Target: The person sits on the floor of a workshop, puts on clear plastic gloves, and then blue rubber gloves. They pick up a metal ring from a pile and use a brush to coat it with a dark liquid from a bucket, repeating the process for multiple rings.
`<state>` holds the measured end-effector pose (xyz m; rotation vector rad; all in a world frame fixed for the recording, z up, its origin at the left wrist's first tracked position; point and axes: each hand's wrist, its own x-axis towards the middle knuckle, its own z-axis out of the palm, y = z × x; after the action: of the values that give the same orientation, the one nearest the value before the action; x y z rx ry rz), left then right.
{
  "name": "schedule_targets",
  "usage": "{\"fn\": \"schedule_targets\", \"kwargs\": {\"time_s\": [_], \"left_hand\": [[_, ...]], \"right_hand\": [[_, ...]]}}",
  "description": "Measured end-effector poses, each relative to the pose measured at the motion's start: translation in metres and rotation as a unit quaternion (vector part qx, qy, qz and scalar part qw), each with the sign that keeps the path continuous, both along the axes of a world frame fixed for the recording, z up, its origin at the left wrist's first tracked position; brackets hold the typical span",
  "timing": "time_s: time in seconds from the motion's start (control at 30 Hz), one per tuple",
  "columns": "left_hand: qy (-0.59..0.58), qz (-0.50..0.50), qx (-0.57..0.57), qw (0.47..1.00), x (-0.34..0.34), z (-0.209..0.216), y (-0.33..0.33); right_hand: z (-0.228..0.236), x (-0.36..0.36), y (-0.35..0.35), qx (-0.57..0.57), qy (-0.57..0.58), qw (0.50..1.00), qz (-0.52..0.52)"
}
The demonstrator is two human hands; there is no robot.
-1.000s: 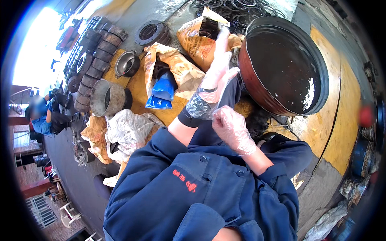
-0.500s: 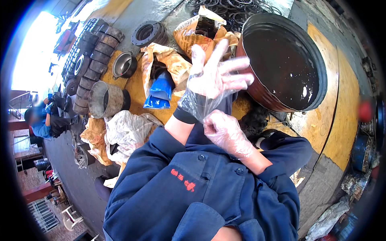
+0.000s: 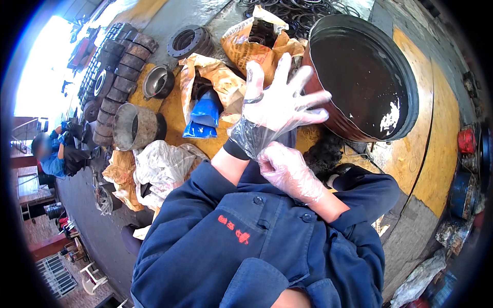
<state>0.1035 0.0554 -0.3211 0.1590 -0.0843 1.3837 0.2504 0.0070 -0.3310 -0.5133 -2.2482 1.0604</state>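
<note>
My left hand [image 3: 281, 107] is raised with its fingers spread wide, inside a clear plastic glove. Around that wrist is a dark cuff [image 3: 237, 149]. My right hand [image 3: 290, 172], also in a clear plastic glove, is closed on the loose cuff of the left glove [image 3: 261, 137], which stretches between the two hands. Just beyond the left hand stands a large metal drum [image 3: 328, 105] of dark liquid. Paper sacks [image 3: 251, 54] holding dark parts are behind the fingers, and a blue plastic piece [image 3: 204, 115] pokes out of a nearer sack.
Dark metal cylinders [image 3: 123, 72] stand in rows at left. Close to them are a metal pot [image 3: 158, 82], a bucket [image 3: 134, 127] and a white plastic bag [image 3: 167, 167]. Black rings [image 3: 298, 15] lie in a heap at the back. Another person [image 3: 54, 154] is at far left.
The left hand has shifted slightly to the right and its fingers have spread further apart. My right hand keeps its grip on the glove cuff, almost in the same place.
</note>
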Motion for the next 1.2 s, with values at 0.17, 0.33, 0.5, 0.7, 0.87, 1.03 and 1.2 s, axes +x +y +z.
{"fn": "schedule_targets", "kwargs": {"time_s": [0.17,0.33,0.5,0.7,0.87,1.03,1.2], "left_hand": [[0.045,0.076,-0.075,0.993,-0.005,0.0,0.006],[0.032,0.017,0.012,0.999,0.0,-0.002,0.006],[0.446,0.325,-0.071,0.831,-0.005,-0.014,0.032],[0.502,0.267,-0.061,0.82,-0.021,-0.005,0.028],[0.712,0.346,0.043,0.609,-0.008,0.004,0.027],[0.77,0.44,0.163,0.432,-0.011,0.001,0.025],[0.766,0.415,0.074,0.485,-0.015,-0.005,0.021]], "right_hand": [[0.0,0.003,0.002,-0.002,0.007,1.0,-0.012],[0.001,0.003,0.003,0.013,-0.019,1.0,0.005],[-0.006,-0.001,-0.011,0.056,-0.061,0.992,0.095],[0.028,0.007,0.016,0.099,0.031,0.985,-0.14],[0.035,-0.011,0.018,0.152,0.021,0.971,-0.182],[0.022,-0.008,0.023,0.145,0.02,0.968,-0.205],[0.03,-0.002,0.022,0.075,0.065,0.991,-0.091]]}}
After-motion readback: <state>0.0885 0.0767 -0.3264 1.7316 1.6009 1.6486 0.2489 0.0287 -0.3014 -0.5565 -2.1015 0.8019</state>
